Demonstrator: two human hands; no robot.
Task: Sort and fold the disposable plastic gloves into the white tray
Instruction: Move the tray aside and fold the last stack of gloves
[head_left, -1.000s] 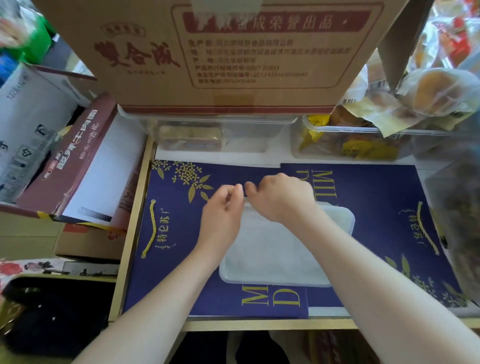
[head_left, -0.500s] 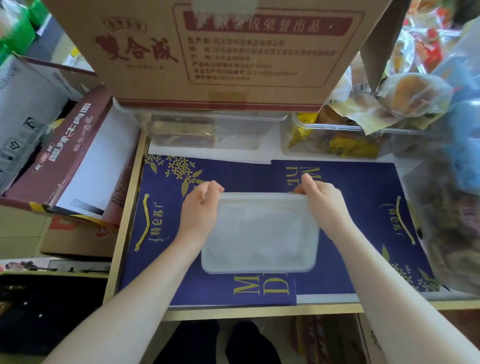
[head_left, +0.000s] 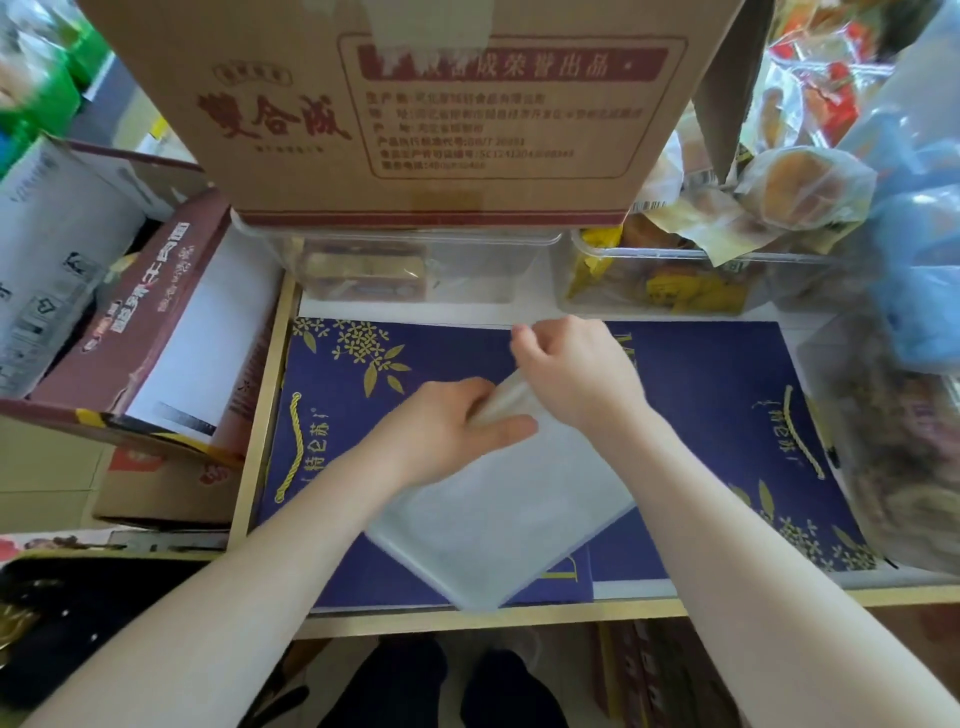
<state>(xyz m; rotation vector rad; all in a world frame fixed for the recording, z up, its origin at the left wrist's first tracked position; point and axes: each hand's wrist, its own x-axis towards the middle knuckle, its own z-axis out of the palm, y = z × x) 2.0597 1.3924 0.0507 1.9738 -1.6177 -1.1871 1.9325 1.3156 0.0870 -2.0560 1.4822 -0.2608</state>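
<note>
Near the table's front edge the white tray (head_left: 498, 525) sits askew. Over its far corner both hands pinch a folded glove (head_left: 506, 400): left hand (head_left: 457, 426), right hand (head_left: 576, 374). It looks thin, limp and slippery; gripping at the fold seems best.

Two bare forearms, no sleeves in view, left hand (head_left: 447, 431) and right hand (head_left: 576, 374) bare, no gloves, rings or watch, dark trousers (head_left: 441, 686) below bench edge
</note>
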